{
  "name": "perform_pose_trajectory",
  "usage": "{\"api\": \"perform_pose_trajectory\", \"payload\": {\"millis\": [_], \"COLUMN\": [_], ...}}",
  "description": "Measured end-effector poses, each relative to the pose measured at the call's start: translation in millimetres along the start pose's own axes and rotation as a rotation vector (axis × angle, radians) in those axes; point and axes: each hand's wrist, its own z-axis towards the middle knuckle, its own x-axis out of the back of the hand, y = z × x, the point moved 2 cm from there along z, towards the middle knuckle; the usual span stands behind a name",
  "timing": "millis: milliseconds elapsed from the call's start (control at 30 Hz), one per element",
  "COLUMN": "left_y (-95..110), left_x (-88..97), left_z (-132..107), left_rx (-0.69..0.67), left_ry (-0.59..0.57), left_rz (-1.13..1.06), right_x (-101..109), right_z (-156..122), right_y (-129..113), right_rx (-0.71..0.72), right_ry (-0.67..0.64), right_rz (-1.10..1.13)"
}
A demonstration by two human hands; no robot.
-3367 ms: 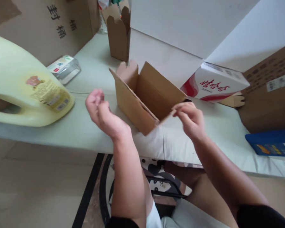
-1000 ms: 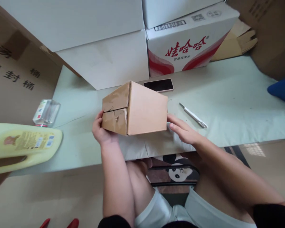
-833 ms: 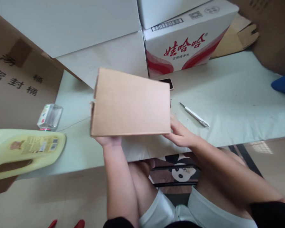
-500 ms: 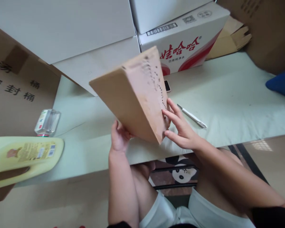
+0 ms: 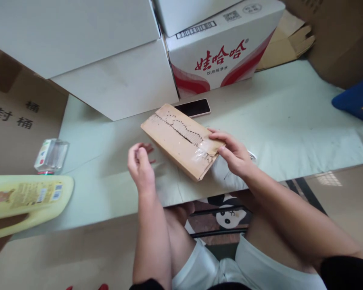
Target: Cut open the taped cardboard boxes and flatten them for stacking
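Observation:
A small brown cardboard box [image 5: 178, 139] lies slantwise on the table, with a broad face up. Dark dotted marks and a slit-like line run along that face, and clear tape shines near its right end. My right hand [image 5: 232, 153] holds the right end, thumb on the near side and fingers over the top edge. Left of the box, my left hand [image 5: 142, 167] is apart from it, fingers loosely curled and spread, holding nothing. Just behind the box is a black-screened phone [image 5: 196, 107], partly covered. The white pen [image 5: 252, 155] is mostly hidden by my right hand.
White cartons [image 5: 117, 80] and a red-lettered carton [image 5: 218, 60] stand along the back of the pale green tabletop [image 5: 290, 121]. At left are a clear bottle [image 5: 52, 156] and a yellow jug [image 5: 33, 201]. A blue object [image 5: 355, 100] sits at the right edge.
The cardboard box has come down from a raised, upright tilt to lying on the table, showing its marked face. My left hand has let go and moved left; my right hand now grips the right end.

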Motion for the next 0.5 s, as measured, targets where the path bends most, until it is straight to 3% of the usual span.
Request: {"api": "perform_pose_trajectory", "payload": {"millis": [33,67,167,267,367,433,500], "left_y": [3,6,14,18,18,18,19], "left_x": [-0.8,-3.2,-13.7,-17.9,-16.1,-15.4,-15.7], "left_z": [0,0,-5,-9,-9,-9,-8], "left_rx": [-0.148,-0.3,-0.621,-0.678,-0.654,-0.645,-0.643], "left_ry": [0.116,0.151,0.025,-0.034,-0.015,-0.014,-0.009], "left_rz": [-0.07,-0.114,-0.056,0.079,0.109,0.108,0.111], "right_x": [-3,-5,-8,0,19,32,43], "right_z": [-1,-1,-1,0,-1,-3,-4], "right_y": [0,-1,-6,-6,2,8,13], "right_rx": [0.003,0.013,0.026,-0.122,-0.315,-0.426,-0.546], "right_ry": [-0.064,-0.124,-0.222,-0.135,0.014,0.019,-0.059], "right_rz": [0.034,0.055,0.054,-0.076,-0.461,-0.748,-0.948]}}
